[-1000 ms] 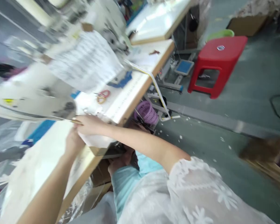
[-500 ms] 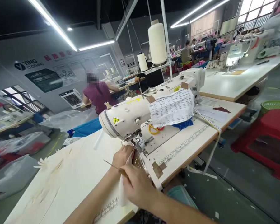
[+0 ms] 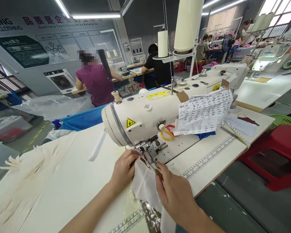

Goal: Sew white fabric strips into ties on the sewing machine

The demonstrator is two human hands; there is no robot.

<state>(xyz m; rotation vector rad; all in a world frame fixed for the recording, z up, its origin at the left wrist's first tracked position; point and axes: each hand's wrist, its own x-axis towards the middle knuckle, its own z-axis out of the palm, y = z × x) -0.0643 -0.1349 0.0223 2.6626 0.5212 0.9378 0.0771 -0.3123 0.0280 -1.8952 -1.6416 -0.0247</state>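
A white sewing machine (image 3: 140,119) stands on the table, its needle and presser foot area (image 3: 150,149) low at the left end. My left hand (image 3: 123,170) lies at the presser foot, fingertips closed on the edge of a thin white fabric piece (image 3: 145,184). My right hand (image 3: 174,191) is closed just right of the foot, holding a thin metal tool (image 3: 152,167), mostly hidden, that reaches towards the foot. The fabric hangs between both hands over the shiny bed plate (image 3: 151,218) and down past the table's front edge.
A handwritten paper sheet (image 3: 205,113) hangs on the machine's arm, with yellow-handled scissors (image 3: 167,134) behind. Cream fabric strips (image 3: 36,165) lie at left. Thread cones (image 3: 188,27) stand above. A red stool (image 3: 274,155) is at right. Co-workers sit beyond.
My right hand has moved right, off my left wrist, bringing the metal tool from pointing left to the presser foot. More of the white fabric shows between my hands. The view has shifted closer.
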